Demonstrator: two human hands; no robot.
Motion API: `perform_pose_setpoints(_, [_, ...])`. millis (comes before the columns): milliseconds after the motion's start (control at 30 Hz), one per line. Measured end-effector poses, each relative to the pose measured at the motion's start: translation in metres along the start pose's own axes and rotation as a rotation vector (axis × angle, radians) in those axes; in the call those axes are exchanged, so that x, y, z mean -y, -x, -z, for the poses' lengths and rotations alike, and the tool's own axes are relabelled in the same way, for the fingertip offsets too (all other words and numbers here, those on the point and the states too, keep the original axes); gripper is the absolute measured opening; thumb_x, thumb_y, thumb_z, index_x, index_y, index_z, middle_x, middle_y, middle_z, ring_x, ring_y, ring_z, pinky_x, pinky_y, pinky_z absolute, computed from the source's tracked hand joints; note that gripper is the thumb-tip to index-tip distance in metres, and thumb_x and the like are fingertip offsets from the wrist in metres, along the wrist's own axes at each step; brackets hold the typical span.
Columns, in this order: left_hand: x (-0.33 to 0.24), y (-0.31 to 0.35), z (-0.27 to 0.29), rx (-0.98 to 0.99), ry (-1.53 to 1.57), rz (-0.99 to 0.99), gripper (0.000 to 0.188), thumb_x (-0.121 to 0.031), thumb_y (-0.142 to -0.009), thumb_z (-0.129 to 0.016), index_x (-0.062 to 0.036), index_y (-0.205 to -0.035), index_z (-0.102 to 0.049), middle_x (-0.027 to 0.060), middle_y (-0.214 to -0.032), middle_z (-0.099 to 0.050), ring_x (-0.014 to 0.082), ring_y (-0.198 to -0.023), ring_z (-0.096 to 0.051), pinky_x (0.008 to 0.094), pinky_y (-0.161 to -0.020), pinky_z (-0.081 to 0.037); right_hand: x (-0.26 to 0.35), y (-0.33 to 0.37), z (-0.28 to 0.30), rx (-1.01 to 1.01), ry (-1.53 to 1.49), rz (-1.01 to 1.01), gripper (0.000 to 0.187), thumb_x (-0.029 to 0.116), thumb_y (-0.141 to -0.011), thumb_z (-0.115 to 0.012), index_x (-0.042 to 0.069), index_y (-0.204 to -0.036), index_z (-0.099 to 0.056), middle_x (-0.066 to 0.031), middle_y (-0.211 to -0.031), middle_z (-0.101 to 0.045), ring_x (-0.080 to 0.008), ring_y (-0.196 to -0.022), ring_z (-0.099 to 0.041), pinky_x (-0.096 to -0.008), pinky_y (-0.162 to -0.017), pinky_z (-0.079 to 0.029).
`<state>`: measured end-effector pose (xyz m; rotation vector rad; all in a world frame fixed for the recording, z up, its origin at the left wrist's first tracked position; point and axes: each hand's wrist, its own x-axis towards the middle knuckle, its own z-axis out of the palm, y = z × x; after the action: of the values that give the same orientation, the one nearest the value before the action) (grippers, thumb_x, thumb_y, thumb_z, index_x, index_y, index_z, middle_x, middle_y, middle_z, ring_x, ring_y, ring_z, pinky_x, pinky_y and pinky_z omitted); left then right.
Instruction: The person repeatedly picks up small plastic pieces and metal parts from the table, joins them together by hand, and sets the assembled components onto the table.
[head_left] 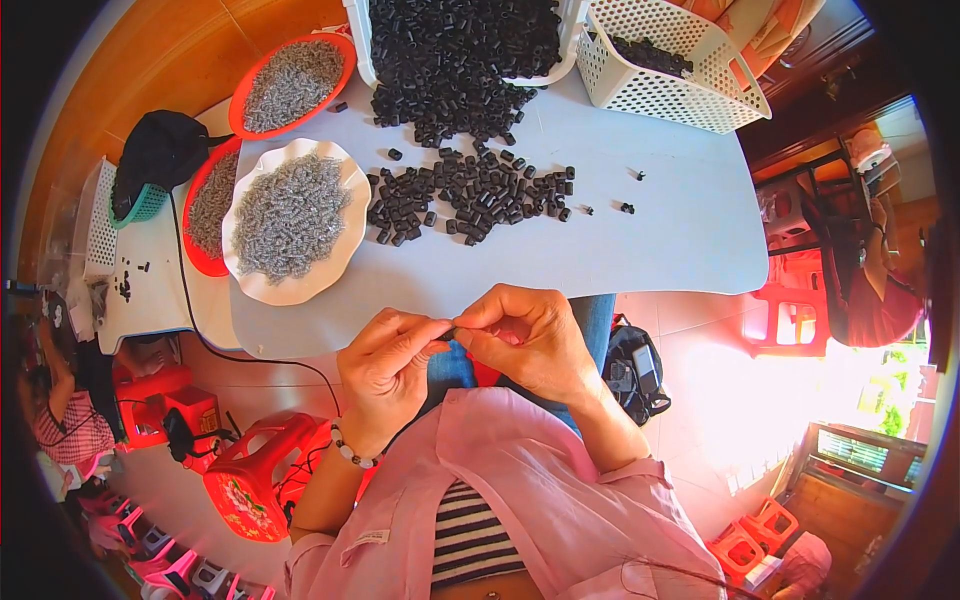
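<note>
Just off the near edge of the table, my two hands meet fingertip to fingertip. My left hand [385, 365], with a beaded bracelet at its wrist, pinches a small black plastic piece [447, 335]. Thumb and forefinger of my right hand [530, 340] are pressed together at the same piece; what exactly they grip is hidden. Beyond my hands lies a loose heap of small black plastic pieces [480, 195], spilling from a white tub [362, 45]. A scalloped white plate [352, 225] full of small silvery springs stands to the left.
Two red dishes [236, 110] [205, 262] of springs sit at the far left. A perforated white basket [680, 100] with black pieces is at the back right. A dark cable [185, 270] hangs past the table's left side. Red stools [262, 480] and a black bag [637, 370] surround me.
</note>
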<state>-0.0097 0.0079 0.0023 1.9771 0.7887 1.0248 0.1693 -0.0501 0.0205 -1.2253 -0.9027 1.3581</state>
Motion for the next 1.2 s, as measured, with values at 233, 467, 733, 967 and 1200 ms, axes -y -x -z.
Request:
perform_pose_setpoints(233, [-0.002,-0.001,0.004,0.008,0.008,-0.08,0.029,0.016,-0.077,-0.066,0.0008,-0.101,-0.073,0.0109,-0.087,-0.069,0.019,-0.075,-0.064,0.0242,-0.059,-0.056,-0.004,-0.005,0.01,0.092,-0.145,-0.032,0.009,-0.005,-0.083,-0.073,-0.004,-0.091,-0.068,-0.0058,-0.083,-0.069,-0.0082,-0.071,-0.062,-0.023,-0.066,-0.053])
perform_pose_setpoints(467, [-0.02,-0.002,0.009,0.068,0.009,-0.14,0.033,0.017,-0.076,-0.066,-0.0004,-0.104,-0.072,0.0093,-0.086,-0.067,0.0187,-0.072,-0.061,0.0248,-0.056,-0.055,-0.005,-0.008,0.017,0.273,-0.341,-0.097,0.032,-0.001,-0.079,-0.079,-0.003,-0.108,-0.066,-0.0107,-0.101,-0.07,-0.015,-0.089,-0.067,-0.0272,-0.074,-0.056])
perform_pose_setpoints(733, [-0.023,0.004,0.013,0.128,0.003,-0.135,0.032,0.014,-0.078,-0.066,-0.0016,-0.105,-0.072,0.0085,-0.089,-0.067,0.0189,-0.074,-0.062,0.0264,-0.061,-0.056,-0.006,-0.005,0.011,0.431,-0.455,-0.109,0.052,-0.008,-0.083,-0.071,-0.004,-0.132,-0.057,-0.0164,-0.124,-0.063,-0.0205,-0.111,-0.062,-0.0341,-0.094,-0.053])
perform_pose_setpoints(967, [-0.027,0.004,0.014,0.122,-0.032,-0.177,0.045,0.019,-0.067,-0.065,-0.0012,-0.106,-0.073,0.0057,-0.086,-0.066,0.0197,-0.071,-0.061,0.0298,-0.062,-0.051,-0.013,0.003,0.008,0.384,-0.505,-0.119,0.042,-0.012,-0.08,-0.07,-0.006,-0.121,-0.065,-0.0156,-0.115,-0.068,-0.0209,-0.107,-0.064,-0.0337,-0.094,-0.055])
perform_pose_setpoints(1200, [-0.027,0.007,0.016,0.137,-0.108,-0.224,0.049,0.02,-0.066,-0.064,-0.0005,-0.109,-0.071,0.0064,-0.088,-0.066,0.0205,-0.07,-0.06,0.0314,-0.061,-0.05,-0.018,0.009,0.004,0.335,-0.484,-0.113,0.042,-0.012,-0.079,-0.072,-0.004,-0.119,-0.066,-0.015,-0.11,-0.07,-0.0185,-0.097,-0.067,-0.0328,-0.088,-0.058])
